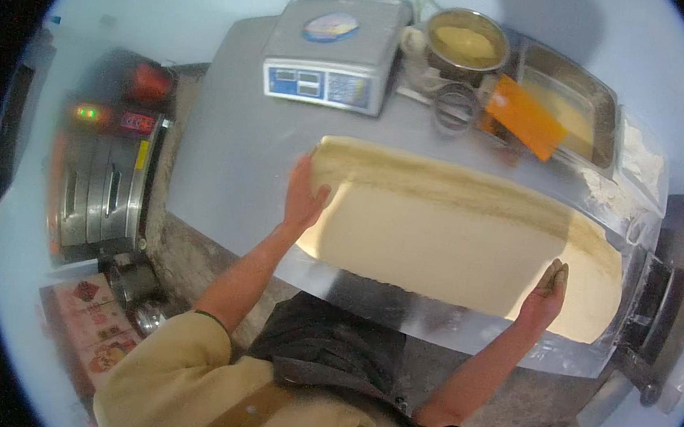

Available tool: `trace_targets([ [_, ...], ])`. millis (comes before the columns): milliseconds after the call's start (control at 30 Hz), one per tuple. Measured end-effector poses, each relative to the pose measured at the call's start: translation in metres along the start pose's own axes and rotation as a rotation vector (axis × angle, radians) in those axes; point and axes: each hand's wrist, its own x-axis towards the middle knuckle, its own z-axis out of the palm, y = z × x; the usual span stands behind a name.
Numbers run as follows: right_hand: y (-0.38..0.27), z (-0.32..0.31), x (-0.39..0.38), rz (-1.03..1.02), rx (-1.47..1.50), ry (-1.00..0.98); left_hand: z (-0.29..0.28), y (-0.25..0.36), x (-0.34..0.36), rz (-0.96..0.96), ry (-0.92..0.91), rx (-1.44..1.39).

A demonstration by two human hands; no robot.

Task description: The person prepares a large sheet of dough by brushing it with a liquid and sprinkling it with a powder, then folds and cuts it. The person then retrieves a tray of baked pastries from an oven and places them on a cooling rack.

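A long pale dough sheet [429,237] lies on the metal work table [228,122], with a darker yellowish band along its far side. My left hand [305,196] is at the sheet's left end, fingers along the edge and thumb on the near side, gripping it. Over the right part of the sheet, my right hand [545,288] has its fingers curled together, pale powder or dough on them; I cannot make out what, if anything, is inside.
Along the back stand a scale [333,38], steel bowl [467,37], round cutter [453,107], orange scraper [521,115] and tray [581,88], with flour [636,158] at right. Machines flank the table [100,184], [672,299]. Boxes [88,325] and a pot [133,281] are lower left.
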Motion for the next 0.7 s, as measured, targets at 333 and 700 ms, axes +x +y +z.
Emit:
trace_targets([
  [333,0.290,0.196,-0.196,0.213,-0.326,-0.336,-0.020,-0.067,0.016,0.108,-0.176,-0.607],
  [700,0.262,0.197,-0.193,-0.067,-0.631,0.051,0.002,-0.073,0.015,0.282,-0.141,-0.397],
])
